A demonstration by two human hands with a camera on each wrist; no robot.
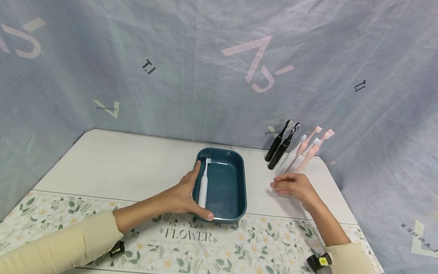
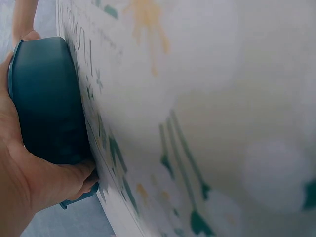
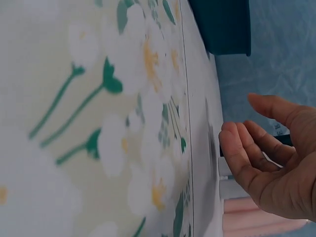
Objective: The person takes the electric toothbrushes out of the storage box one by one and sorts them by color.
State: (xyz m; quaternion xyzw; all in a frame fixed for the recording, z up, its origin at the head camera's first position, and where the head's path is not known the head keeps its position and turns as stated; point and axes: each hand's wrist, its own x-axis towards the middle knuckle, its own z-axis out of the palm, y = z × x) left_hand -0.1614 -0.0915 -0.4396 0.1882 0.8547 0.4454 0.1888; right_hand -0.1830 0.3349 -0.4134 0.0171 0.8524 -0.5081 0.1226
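A dark teal tray (image 1: 226, 190) lies on the table, one white electric toothbrush (image 1: 203, 190) in it along the left wall. My left hand (image 1: 186, 192) holds the tray's left side, thumb by the front rim and index finger along the left rim. The left wrist view shows that hand (image 2: 34, 168) against the tray's outer wall (image 2: 47, 98). My right hand (image 1: 295, 188) is just in front of the standing white toothbrushes (image 1: 289, 161), fingers loosely bent. Nothing is between its thumb and fingers (image 3: 237, 148) in the right wrist view.
Black toothbrushes (image 1: 280, 152) stand upright at the back right, left of the white ones. Pink toothbrushes (image 1: 309, 156) stand to the right. A grey patterned cloth (image 1: 171, 76) hangs behind the table. A floral mat (image 1: 253, 243) covers the table's front part.
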